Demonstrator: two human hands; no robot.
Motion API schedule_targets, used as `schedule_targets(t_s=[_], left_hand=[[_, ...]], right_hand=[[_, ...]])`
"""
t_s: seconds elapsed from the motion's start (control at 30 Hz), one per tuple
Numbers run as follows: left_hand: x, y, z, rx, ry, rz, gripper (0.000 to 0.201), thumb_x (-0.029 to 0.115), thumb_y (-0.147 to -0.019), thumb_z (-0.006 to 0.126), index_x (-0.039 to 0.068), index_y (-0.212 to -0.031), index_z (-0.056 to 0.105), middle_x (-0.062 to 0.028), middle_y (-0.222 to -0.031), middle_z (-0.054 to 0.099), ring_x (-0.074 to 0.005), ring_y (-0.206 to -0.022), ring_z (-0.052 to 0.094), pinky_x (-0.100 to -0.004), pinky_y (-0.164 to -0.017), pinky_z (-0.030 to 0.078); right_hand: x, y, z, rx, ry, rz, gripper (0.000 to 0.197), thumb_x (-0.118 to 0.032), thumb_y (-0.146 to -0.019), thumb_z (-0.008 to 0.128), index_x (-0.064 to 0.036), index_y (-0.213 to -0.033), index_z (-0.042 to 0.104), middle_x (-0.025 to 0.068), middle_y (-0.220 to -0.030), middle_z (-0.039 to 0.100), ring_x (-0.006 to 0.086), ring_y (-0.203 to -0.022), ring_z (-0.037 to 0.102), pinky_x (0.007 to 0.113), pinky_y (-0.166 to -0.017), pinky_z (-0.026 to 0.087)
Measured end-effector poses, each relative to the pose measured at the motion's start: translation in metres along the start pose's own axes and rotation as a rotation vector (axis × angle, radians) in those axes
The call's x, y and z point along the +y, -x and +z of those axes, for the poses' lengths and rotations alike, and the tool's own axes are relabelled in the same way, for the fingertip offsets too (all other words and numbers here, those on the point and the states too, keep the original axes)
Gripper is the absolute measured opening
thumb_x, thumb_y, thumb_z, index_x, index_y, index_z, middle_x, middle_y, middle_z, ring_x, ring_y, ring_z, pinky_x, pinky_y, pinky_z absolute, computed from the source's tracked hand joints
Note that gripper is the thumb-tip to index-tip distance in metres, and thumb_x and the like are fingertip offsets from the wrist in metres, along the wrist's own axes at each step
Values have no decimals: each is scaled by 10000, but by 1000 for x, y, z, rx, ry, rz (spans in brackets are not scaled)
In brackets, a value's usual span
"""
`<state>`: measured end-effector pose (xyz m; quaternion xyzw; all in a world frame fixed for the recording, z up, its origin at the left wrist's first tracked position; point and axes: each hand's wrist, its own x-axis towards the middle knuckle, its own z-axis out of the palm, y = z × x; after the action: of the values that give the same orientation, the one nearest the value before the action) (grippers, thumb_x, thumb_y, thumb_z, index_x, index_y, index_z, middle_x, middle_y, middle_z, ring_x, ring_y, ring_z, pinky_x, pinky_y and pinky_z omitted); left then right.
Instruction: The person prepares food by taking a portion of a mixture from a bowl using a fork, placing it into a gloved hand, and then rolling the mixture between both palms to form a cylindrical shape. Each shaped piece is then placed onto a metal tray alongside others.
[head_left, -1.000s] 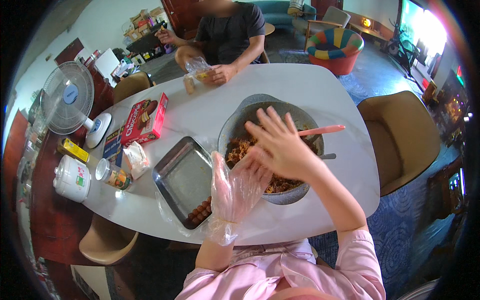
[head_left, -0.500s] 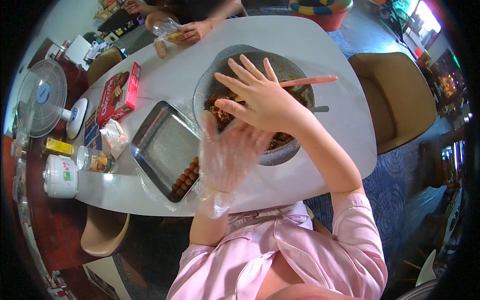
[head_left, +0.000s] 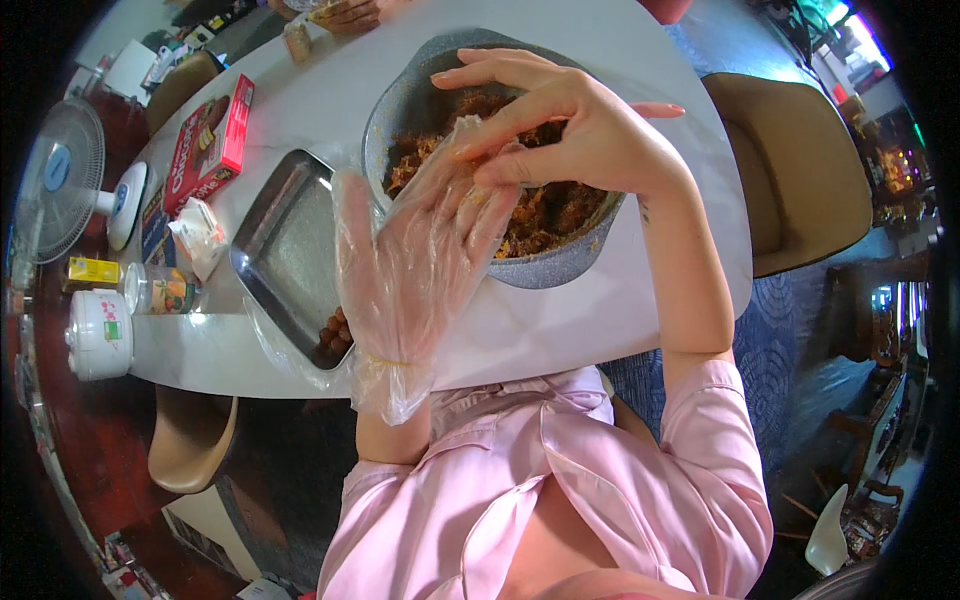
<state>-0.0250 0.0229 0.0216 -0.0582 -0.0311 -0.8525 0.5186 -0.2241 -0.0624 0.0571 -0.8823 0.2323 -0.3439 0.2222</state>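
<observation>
My left hand (head_left: 405, 260) wears a clear plastic glove, held at the wrist by a band, its fingers stretched out. Bare, my right hand (head_left: 590, 120) pinches the glove's fingertip end between thumb and fingers. Both are over the near side of a grey speckled pot (head_left: 545, 272) containing a brown crumbly mixture (head_left: 545, 220). A pink handle (head_left: 660, 110) sticks out past my right hand; what it belongs to is hidden. Left of my gloved hand lies a metal tray (head_left: 285, 240) with brown balls (head_left: 336, 334) in its near corner, partly covered by the glove.
A red box (head_left: 210, 140), a white packet (head_left: 198, 238), a clear jar (head_left: 160, 290) and a white rice-cooker-like appliance (head_left: 100, 335) are at the left, near a fan (head_left: 62, 180). Another person's hand (head_left: 345, 15) shows at the far edge. A tan chair (head_left: 800, 180) stands right.
My right hand has gone from spread fingers to pinching the glove's fingertips. The left hand has turned and its fingers now point up toward the right hand. The view has shifted slightly.
</observation>
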Motion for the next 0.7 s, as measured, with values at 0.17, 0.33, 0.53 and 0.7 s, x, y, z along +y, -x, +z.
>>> schedule_targets(t_s=[0.17,0.33,0.53,0.7], left_hand=[[4,1,-20,102,-169,12,531,304,-1068,402,-74,-1435,337,-250,-1440,448,-357,-1369,430,-490,-1152,368],[4,1,-15,72,-217,31,372,158,-1067,413,-19,-1393,437,-183,-1366,548,-314,-1307,514,-460,-1076,489],[17,4,-23,104,-249,157,378,164,-1058,446,-10,-1394,453,-195,-1353,553,-322,-1260,552,-476,-1033,509],[46,14,-37,-31,-228,162,406,184,-1064,431,-3,-1424,435,-222,-1373,537,-348,-1258,551,-503,-1036,489]], right_hand=[[7,1,9,3,77,-46,260,-197,-817,774,-142,-1071,781,114,-1418,558,328,-1407,394,470,-1142,323],[5,-2,9,17,-306,76,271,-220,-858,754,-118,-1109,763,113,-1411,562,307,-1362,459,421,-1120,363],[16,-4,9,135,13,-107,251,-249,-835,756,-116,-1048,775,110,-1233,654,244,-1124,618,333,-967,476],[8,12,-7,-44,75,203,200,-155,-763,739,-85,-947,777,75,-920,681,289,-971,639,369,-894,500]])
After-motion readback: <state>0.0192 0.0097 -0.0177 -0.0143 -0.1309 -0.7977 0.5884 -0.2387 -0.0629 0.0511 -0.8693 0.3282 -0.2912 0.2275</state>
